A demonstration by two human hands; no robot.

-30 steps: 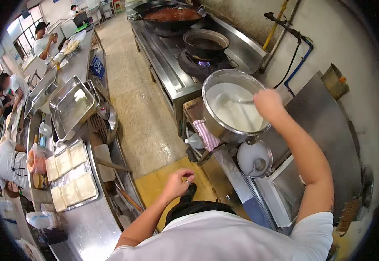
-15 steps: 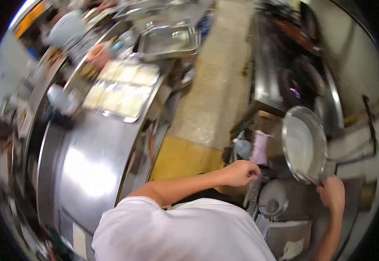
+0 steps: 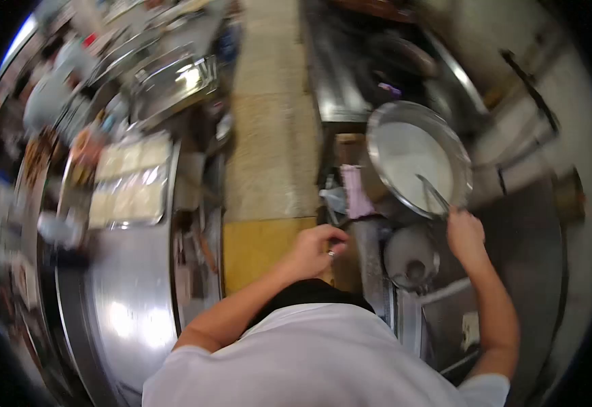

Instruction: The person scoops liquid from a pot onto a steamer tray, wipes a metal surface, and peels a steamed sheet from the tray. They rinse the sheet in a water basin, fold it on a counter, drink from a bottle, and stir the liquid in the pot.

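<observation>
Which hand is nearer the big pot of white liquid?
Right. The right hand is at the pot's near rim, gripping a utensil; the left hand is off to its left.

Your right hand point(image 3: 466, 234) is not above the pot's right side anymore; now it holds the metal utensil point(image 3: 433, 193) beside the near rim of the pot point(image 3: 372, 146).

Single head-worn view (no second one to share anything), facing forward and steeply down past the chest.

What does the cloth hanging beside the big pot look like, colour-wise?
The cloth is pink with paler stripes; the head view shows it, slightly blurred.
</observation>
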